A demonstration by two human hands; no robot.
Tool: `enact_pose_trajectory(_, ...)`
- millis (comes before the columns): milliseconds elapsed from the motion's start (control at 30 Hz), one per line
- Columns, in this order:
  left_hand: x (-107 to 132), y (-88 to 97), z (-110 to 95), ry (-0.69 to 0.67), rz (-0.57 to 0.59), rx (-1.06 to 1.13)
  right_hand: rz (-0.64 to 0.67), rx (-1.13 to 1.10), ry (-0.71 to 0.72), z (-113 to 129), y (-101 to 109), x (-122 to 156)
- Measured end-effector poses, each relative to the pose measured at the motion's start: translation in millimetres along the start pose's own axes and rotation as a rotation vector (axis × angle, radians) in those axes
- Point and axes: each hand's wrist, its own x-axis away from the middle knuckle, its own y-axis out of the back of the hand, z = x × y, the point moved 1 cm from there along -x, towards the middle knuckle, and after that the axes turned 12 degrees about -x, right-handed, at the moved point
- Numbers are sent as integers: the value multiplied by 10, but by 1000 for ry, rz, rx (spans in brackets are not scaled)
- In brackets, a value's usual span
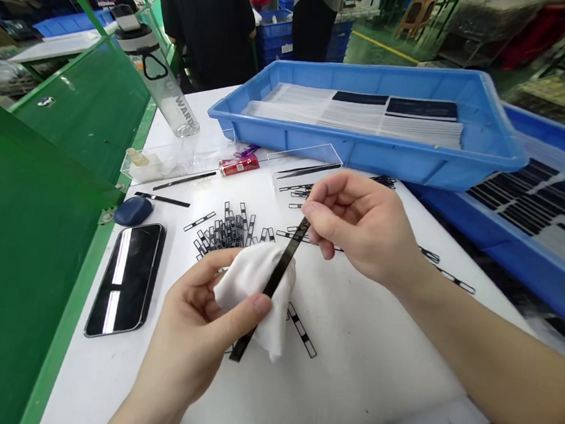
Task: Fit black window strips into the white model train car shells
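Between my hands a narrow black strip is held at a slant above the white table. My left hand is closed on a white cloth and on the strip's lower part, with the thumb pressing on the strip. The cloth lies behind the strip. My right hand pinches the strip's upper end between thumb and fingers. Just beyond the cloth is a pile of small black-framed strips. A single framed strip lies on the table to the right of the cloth.
A blue bin with stacked white and black sheets stands at the back; another blue bin is at right. On the left are a phone, a dark blue oval object and a clear bottle. People stand beyond the table.
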Motion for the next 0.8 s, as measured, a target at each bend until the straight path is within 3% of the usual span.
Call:
enact_pose_trajectory(167, -16, 30, 0, -51, -58, -69, 148, -224, -89, -27, -12, 27)
enact_pose_trajectory(267, -19, 38, 5, -85, -74, -96, 219, -251, -119, -46, -36, 58)
enact_pose_trajectory(633, -14, 12, -53, 19, 39, 35, 81, -182, -72, -50, -57, 79)
enact_pose_trajectory(800, -12, 1, -65, 14, 10, 63, 12, -183, -6, -42, -63, 81)
